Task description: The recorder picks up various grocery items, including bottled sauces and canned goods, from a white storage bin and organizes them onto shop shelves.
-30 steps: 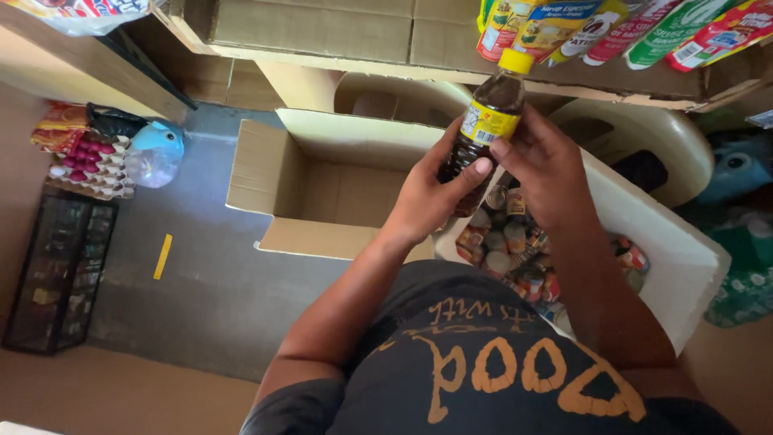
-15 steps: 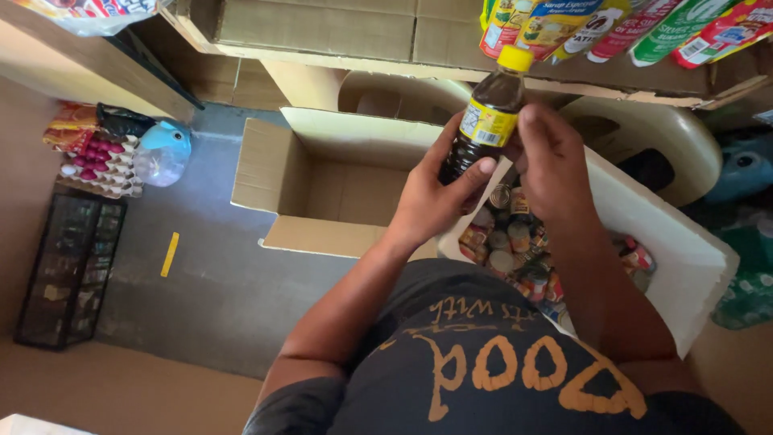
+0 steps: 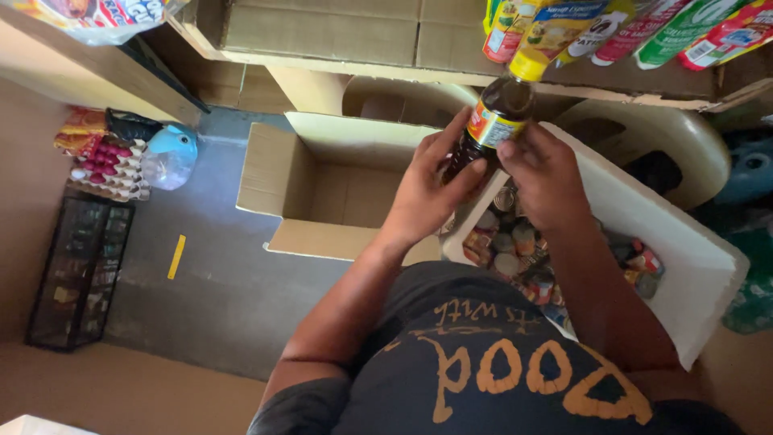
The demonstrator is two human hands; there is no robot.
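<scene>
Hands, probably glass dark bottle, yellow cap

Dark grey short-sleeved T-shirt, orange lettering across chest (upside down from this view); forearms bare.

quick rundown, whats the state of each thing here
bottle: capped with a yellow cap, dark liquid inside, held up in both hands
left hand: wrapped around the bottle's lower part
right hand: gripping the bottle at the label
cardboard box: open, flaps out, looks empty
white box: open, full of cans and jars
egg trays: stacked on the floor
</scene>
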